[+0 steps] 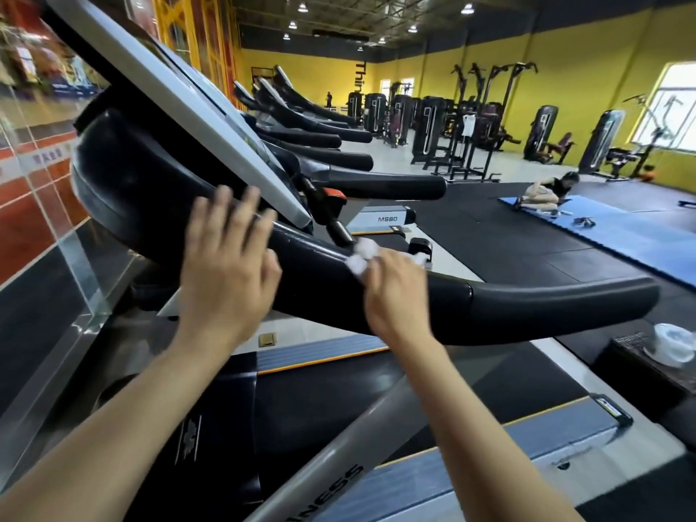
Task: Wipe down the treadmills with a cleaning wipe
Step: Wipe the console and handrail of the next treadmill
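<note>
Right hand (pixel 395 292) grips the wipe (pixel 361 256) on the handrail (pixel 527 307); blurred left hand (pixel 226 265) seems spread, empty.

The handrail (pixel 527 307) looked like black plastic, glossy near the console and matt, foam-like toward its end. The wipe (pixel 361 258) was white, crumpled and cloth-like. The console frame (pixel 180 103) was smooth grey plastic. The upright (pixel 339 457) looked like satin grey metal. The floor mat (pixel 621 235) was matt blue foam.

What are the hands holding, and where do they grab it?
The right hand grips a white cleaning wipe, bunched under its fingers against the black handrail. The left hand holds nothing; its fingers are spread open.
</note>
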The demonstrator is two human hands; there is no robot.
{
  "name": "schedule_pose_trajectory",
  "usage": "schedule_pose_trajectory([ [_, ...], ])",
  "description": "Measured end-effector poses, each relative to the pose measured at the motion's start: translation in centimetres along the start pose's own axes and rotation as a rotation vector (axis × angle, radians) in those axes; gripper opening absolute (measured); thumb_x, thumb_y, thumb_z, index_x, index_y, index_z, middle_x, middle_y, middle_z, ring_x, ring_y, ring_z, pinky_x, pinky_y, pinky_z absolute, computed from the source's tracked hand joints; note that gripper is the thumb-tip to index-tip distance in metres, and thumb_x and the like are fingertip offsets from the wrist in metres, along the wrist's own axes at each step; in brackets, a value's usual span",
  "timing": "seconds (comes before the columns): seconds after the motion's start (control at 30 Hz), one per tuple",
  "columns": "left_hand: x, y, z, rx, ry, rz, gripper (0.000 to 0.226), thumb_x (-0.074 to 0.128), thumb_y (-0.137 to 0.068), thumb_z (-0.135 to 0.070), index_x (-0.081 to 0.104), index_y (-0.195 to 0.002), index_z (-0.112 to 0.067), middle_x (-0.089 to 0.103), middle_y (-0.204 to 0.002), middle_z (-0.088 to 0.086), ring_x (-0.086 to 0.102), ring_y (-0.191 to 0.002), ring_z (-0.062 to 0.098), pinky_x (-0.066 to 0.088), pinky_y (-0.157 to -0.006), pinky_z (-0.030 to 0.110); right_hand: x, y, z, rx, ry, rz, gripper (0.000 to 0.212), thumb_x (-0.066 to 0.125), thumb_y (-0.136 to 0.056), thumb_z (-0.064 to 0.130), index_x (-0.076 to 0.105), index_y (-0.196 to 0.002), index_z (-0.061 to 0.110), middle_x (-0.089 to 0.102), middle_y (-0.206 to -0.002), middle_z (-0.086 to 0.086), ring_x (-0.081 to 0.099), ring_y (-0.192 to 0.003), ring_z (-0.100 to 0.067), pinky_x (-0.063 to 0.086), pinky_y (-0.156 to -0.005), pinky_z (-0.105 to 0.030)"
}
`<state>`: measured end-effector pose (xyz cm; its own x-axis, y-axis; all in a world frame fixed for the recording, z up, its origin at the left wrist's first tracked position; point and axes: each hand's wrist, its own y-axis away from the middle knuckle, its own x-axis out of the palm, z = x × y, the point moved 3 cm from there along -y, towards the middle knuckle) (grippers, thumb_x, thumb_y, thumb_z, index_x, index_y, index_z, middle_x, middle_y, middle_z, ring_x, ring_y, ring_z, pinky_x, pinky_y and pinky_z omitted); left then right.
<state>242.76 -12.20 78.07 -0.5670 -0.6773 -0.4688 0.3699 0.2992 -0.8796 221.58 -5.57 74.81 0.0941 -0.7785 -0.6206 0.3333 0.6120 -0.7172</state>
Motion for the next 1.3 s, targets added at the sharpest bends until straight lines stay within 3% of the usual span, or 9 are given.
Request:
schedule_pose_trajectory([
  [0.2,3.0,-0.3,-5.2,0.118,0.034,0.125,0.047,0.041,-0.101,-0.018,0.054,-0.142,-0.001,0.057,-0.143,0.016,0.043,-0.142,0.038,0.022,-0.124,0.055,-0.9,-1.4,3.8,-0.137,-0.189,0.203,0.037,0.034,-0.101,0.027,0.066,-0.115,0.015,0.071,-0.114,-0.004,0.06,-0.107,-0.026,0.043,-0.09,-0.041],
  [0.47,3.2,-0.3,-6.2,0.01,-0.06,0.155,0.043,0.04,-0.103,-0.028,0.06,-0.132,-0.003,0.059,-0.129,0.016,0.047,-0.132,0.04,0.017,-0.125,0.054,-4.1,-1.8,-9.3,0.261,0.012,0.635,0.034,0.034,-0.106,0.027,0.063,-0.116,0.012,0.064,-0.128,-0.014,0.056,-0.117,-0.033,0.041,-0.094,-0.039],
  [0.63,3.3,-0.7,-7.1,-0.036,-0.132,0.205,0.044,0.04,-0.104,-0.033,0.06,-0.13,-0.004,0.058,-0.128,0.018,0.045,-0.132,0.043,0.017,-0.124,0.057,-1.6,-6.5,-5.5,0.117,-0.221,0.932,0.044,0.032,-0.108,0.041,0.052,-0.145,0.025,0.052,-0.14,0.008,0.044,-0.132,-0.012,0.029,-0.115,-0.033],
  [0.8,3.3,-1.0,-7.2,-0.061,-0.171,0.234,0.045,0.039,-0.102,-0.034,0.06,-0.13,-0.005,0.057,-0.128,0.018,0.044,-0.133,0.043,0.016,-0.124,0.058,3.3,-10.9,-4.2,0.073,-0.127,1.197,0.047,0.035,-0.109,0.033,0.043,-0.149,0.008,0.045,-0.15,-0.011,0.046,-0.132,-0.025,0.033,-0.113,-0.036],
  [0.9,3.1,-1.0,-7.3,-0.069,-0.194,0.251,0.045,0.039,-0.103,-0.033,0.058,-0.13,-0.004,0.056,-0.128,0.019,0.043,-0.133,0.043,0.015,-0.124,0.058,3.8,-11.2,-3.9,0.02,-0.131,1.205,0.041,0.035,-0.109,0.025,0.05,-0.141,0.004,0.051,-0.142,-0.009,0.05,-0.118,-0.022,0.037,-0.097,-0.029],
  [1.0,3.0,-0.9,-7.8,-0.108,-0.194,0.261,0.044,0.036,-0.103,-0.033,0.057,-0.129,-0.005,0.055,-0.129,0.017,0.041,-0.136,0.042,0.012,-0.125,0.058,2.1,-9.8,-4.1,-0.033,-0.265,1.113,0.039,0.035,-0.109,0.026,0.058,-0.137,0.012,0.054,-0.136,-0.001,0.049,-0.127,-0.017,0.032,-0.105,-0.026],
  [1.13,3.5,-1.4,-9.4,-0.24,-0.176,0.189,0.039,0.04,-0.102,-0.031,0.059,-0.123,-0.003,0.058,-0.126,0.017,0.039,-0.138,0.041,0.007,-0.126,0.056,-0.5,-5.5,-3.3,-0.122,-0.424,0.787,0.034,0.037,-0.106,0.031,0.065,-0.091,0.019,0.067,-0.108,-0.009,0.059,-0.106,-0.03,0.044,-0.091,-0.038],
  [1.23,4.1,-2.2,-11.7,-0.281,-0.096,0.141,0.036,0.043,-0.1,-0.027,0.058,-0.122,-0.003,0.06,-0.126,0.018,0.045,-0.133,0.041,0.01,-0.127,0.053,-0.8,-1.5,-3.9,-0.271,-0.252,0.346,0.043,0.029,-0.108,0.034,0.063,-0.127,0.017,0.067,-0.129,-0.003,0.061,-0.112,-0.028,0.044,-0.094,-0.043],
  [1.3,5.3,-2.3,-14.6,-0.18,-0.043,0.182,0.034,0.043,-0.099,-0.023,0.06,-0.121,-0.002,0.061,-0.125,0.019,0.05,-0.128,0.042,0.02,-0.124,0.054,-0.9,-0.1,-6.6,-0.228,-0.174,0.208,0.045,0.03,-0.107,0.033,0.063,-0.131,0.014,0.068,-0.127,-0.003,0.063,-0.108,-0.026,0.043,-0.092,-0.04],
])
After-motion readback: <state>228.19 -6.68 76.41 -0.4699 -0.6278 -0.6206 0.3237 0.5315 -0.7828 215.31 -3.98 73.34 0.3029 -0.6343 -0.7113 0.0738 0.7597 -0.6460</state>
